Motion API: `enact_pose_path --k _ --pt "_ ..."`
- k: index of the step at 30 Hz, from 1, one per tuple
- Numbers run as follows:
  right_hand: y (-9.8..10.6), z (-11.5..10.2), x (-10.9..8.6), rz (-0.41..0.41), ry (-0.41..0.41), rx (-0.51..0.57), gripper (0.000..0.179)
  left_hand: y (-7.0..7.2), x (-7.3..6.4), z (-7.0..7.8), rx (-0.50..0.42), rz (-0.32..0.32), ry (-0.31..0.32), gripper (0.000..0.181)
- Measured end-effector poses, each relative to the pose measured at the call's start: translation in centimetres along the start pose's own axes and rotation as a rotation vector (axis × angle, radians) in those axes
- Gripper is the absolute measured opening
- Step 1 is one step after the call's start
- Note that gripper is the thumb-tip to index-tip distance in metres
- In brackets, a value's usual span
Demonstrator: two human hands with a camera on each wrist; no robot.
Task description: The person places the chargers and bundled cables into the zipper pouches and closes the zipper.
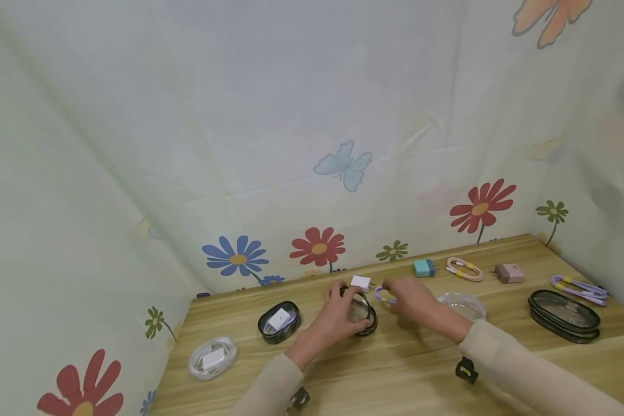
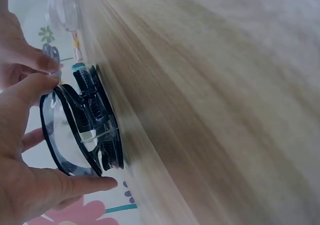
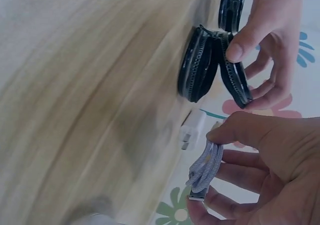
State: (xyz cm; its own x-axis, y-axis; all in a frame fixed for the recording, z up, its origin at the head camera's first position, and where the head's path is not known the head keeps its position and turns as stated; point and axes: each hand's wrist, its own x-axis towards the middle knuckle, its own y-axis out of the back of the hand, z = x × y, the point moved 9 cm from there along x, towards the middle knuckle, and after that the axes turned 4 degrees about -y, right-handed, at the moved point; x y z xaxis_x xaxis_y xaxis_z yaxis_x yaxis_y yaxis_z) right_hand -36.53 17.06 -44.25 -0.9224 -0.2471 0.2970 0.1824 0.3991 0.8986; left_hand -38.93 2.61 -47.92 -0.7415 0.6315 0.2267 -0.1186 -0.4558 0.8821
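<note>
My left hand (image 1: 335,315) pinches the raised clear lid of a small black-rimmed zip case (image 3: 192,67), whose lower half rests on the wooden table. The lid stands away from the base like an open clamshell. To the right of the case, my right hand (image 1: 413,300) holds a coiled, light purple-grey USB cable (image 3: 206,167) between thumb and fingers, its metal plug showing at one end. A white charger plug (image 1: 361,282) lies on the table just behind the two hands. In the left wrist view, the case (image 2: 75,125) partly blocks what is behind it.
On the left are a black case (image 1: 263,330) and a white case (image 1: 193,370), each with a charger inside. To the right lie a blue charger (image 1: 423,268), a peach cable (image 1: 464,269), a pink charger (image 1: 511,273), a purple cable (image 1: 579,290), black cases (image 1: 564,318) and a clear case (image 1: 468,305).
</note>
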Motion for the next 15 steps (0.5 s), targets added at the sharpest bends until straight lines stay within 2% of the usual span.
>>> enact_pose_path --k 9,15 --pt "-1.8 -2.2 0.4 -0.093 0.059 -0.006 0.028 0.0 -0.2 -0.2 -0.038 -0.004 -0.003 0.064" --pt "-2.3 -3.2 0.3 -0.098 0.113 -0.069 0.025 0.4 -0.6 0.0 -0.052 0.026 -0.040 0.065"
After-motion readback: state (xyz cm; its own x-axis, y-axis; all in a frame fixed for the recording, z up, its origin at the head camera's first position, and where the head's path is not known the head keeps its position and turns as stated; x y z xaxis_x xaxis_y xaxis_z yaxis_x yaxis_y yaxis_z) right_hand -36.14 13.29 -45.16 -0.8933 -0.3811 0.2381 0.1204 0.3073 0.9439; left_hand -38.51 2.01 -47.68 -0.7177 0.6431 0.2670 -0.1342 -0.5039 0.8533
